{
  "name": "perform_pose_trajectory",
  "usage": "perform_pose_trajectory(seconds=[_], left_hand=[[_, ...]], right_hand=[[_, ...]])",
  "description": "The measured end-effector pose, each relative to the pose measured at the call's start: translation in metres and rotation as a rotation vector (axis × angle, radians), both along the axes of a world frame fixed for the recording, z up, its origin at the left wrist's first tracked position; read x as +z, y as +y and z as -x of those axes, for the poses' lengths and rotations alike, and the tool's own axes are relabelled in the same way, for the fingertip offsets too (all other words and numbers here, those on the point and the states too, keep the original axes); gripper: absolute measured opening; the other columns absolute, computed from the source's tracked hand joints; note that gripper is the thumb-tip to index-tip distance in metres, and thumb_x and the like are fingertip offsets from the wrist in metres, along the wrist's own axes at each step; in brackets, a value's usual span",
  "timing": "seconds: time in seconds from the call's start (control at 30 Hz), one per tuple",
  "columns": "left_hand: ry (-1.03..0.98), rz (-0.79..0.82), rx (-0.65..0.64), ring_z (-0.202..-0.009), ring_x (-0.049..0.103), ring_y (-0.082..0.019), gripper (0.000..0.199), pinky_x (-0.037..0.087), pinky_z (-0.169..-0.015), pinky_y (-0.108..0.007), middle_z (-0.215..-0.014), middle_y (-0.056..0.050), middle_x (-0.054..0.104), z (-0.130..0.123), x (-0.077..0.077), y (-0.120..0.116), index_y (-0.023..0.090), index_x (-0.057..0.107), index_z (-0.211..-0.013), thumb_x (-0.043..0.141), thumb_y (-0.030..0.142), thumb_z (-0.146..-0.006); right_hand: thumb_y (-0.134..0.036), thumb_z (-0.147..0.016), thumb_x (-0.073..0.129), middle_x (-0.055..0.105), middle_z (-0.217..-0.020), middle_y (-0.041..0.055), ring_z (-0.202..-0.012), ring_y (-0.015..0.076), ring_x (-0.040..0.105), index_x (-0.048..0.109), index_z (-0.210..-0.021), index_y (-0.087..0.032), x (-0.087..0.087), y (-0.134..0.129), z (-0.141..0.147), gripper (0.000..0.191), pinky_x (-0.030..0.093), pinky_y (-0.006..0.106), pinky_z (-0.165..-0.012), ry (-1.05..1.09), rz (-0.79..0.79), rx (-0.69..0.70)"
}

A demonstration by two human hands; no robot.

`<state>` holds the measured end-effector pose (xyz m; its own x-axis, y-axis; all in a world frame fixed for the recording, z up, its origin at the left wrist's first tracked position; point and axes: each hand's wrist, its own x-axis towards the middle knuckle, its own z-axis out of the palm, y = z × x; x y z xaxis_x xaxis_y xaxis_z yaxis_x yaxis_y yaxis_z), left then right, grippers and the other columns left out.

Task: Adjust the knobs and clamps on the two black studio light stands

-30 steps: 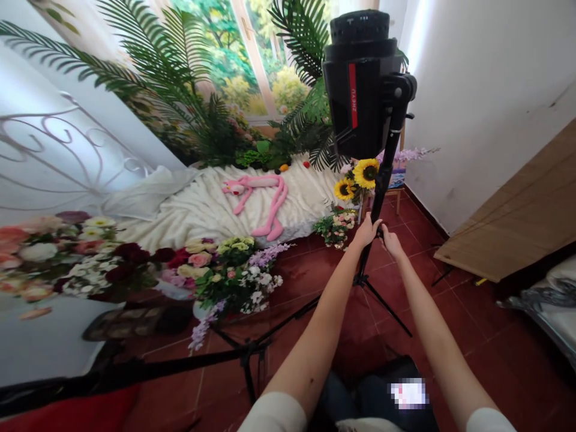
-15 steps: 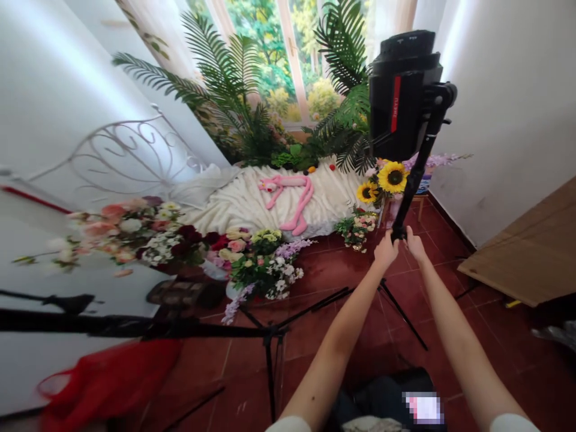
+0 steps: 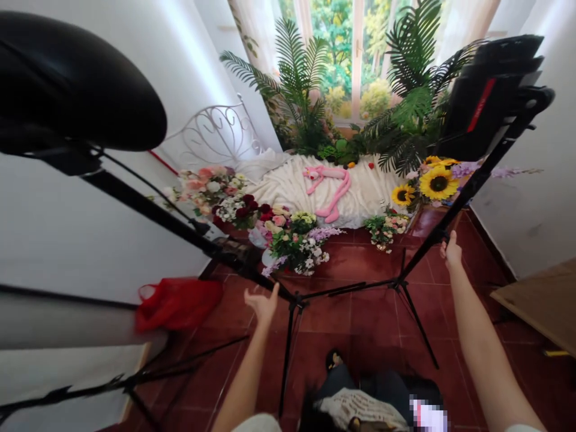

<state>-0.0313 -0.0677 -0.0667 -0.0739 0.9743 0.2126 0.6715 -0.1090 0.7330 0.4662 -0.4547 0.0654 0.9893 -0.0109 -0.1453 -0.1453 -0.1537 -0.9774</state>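
Observation:
My right hand (image 3: 451, 251) is closed at the collar of the right light stand (image 3: 425, 261), whose pole leans up to the right. On its top sits a black studio light (image 3: 472, 99) with a red stripe. My left hand (image 3: 263, 305) is open, thumb and fingers apart, just by the lower pole of the left light stand (image 3: 157, 213); whether it touches the pole I cannot tell. A large dark lamp head (image 3: 81, 84) tops that stand at upper left. The legs of both stands spread over the floor.
Artificial flowers (image 3: 292, 237) and sunflowers (image 3: 438, 182) stand before a white-draped bed (image 3: 279, 186) with a pink plush toy (image 3: 335, 189). Palm fronds (image 3: 297, 78) flank the window. A red bag (image 3: 177, 303) lies left, another black stand (image 3: 130, 381) below it, a brown board (image 3: 540, 300) right.
My left hand has left the right stand and moved over to the left one, opening. My right hand stays on the right stand. The view has turned left, showing the left lamp head.

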Motion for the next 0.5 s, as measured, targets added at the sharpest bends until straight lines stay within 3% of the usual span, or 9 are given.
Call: perform_pose_trajectory(seconds=[0.03, 0.1, 0.17, 0.23, 0.3, 0.4, 0.5], left_hand=[[-0.034, -0.041, 0.003, -0.144, 0.032, -0.037, 0.097, 0.032, -0.116, -0.051, -0.147, -0.031, 0.032, 0.002, 0.012, 0.020, 0.005, 0.024, -0.138, 0.079, 0.038, -0.064], [-0.117, -0.006, -0.035, -0.133, 0.049, -0.028, 0.085, 0.043, -0.110, -0.042, -0.141, -0.024, 0.045, -0.001, 0.034, 0.049, 0.009, 0.025, -0.138, 0.073, 0.036, -0.072], [-0.130, 0.114, -0.060, -0.117, 0.061, -0.025, 0.062, 0.049, -0.101, -0.039, -0.125, -0.016, 0.062, -0.005, 0.049, 0.065, 0.013, 0.040, -0.130, 0.066, 0.041, -0.081], [-0.133, 0.158, -0.072, -0.111, 0.065, -0.024, 0.048, 0.051, -0.097, -0.036, -0.115, -0.012, 0.069, -0.006, 0.055, 0.071, 0.015, 0.051, -0.120, 0.064, 0.042, -0.082], [-0.144, 0.159, -0.074, -0.110, 0.066, -0.024, 0.046, 0.051, -0.096, -0.035, -0.113, -0.011, 0.071, -0.005, 0.057, 0.069, 0.016, 0.056, -0.118, 0.066, 0.043, -0.081], [-0.137, 0.166, -0.044, -0.110, 0.067, -0.027, 0.053, 0.052, -0.093, -0.038, -0.112, -0.011, 0.072, -0.001, 0.059, 0.059, 0.018, 0.058, -0.121, 0.068, 0.049, -0.079], [-0.104, 0.176, -0.030, -0.107, 0.068, -0.030, 0.057, 0.052, -0.088, -0.039, -0.108, -0.013, 0.073, 0.004, 0.064, 0.041, 0.019, 0.057, -0.122, 0.066, 0.055, -0.079]], right_hand=[[-0.075, -0.086, 0.038, 0.035, -0.034, -0.0064, -0.025, 0.0086, 0.030, 0.040, -0.057, -0.025, 0.002, 0.004, 0.001, 0.058, 0.023, 0.023, -0.027, 0.032, -0.041, -0.046], [-0.070, -0.090, 0.037, 0.038, -0.036, -0.0066, -0.026, 0.0081, 0.032, 0.041, -0.059, -0.024, 0.005, 0.014, 0.005, 0.055, 0.025, 0.022, -0.027, 0.074, -0.096, -0.163], [-0.064, -0.094, 0.031, 0.040, -0.039, -0.0067, -0.027, 0.0077, 0.034, 0.042, -0.062, -0.024, 0.007, 0.029, 0.014, 0.053, 0.028, 0.021, -0.029, 0.057, -0.107, -0.283], [-0.059, -0.097, 0.026, 0.042, -0.040, -0.0071, -0.028, 0.0072, 0.035, 0.042, -0.064, -0.023, 0.007, 0.053, 0.029, 0.051, 0.030, 0.019, -0.030, 0.030, -0.104, -0.317], [-0.056, -0.096, 0.032, 0.042, -0.041, -0.0075, -0.030, 0.0067, 0.035, 0.045, -0.065, -0.022, 0.005, 0.084, 0.050, 0.048, 0.030, 0.019, -0.032, 0.013, -0.110, -0.209], [-0.055, -0.090, 0.048, 0.044, -0.042, -0.0071, -0.033, 0.0063, 0.036, 0.049, -0.065, -0.020, 0.006, 0.141, 0.092, 0.043, 0.031, 0.018, -0.035, -0.050, -0.121, 0.132], [-0.057, -0.089, 0.049, 0.047, -0.044, -0.0052, -0.035, 0.0069, 0.038, 0.051, -0.065, -0.019, 0.016, 0.199, 0.139, 0.045, 0.032, 0.019, -0.037, -0.099, -0.080, 0.481]])
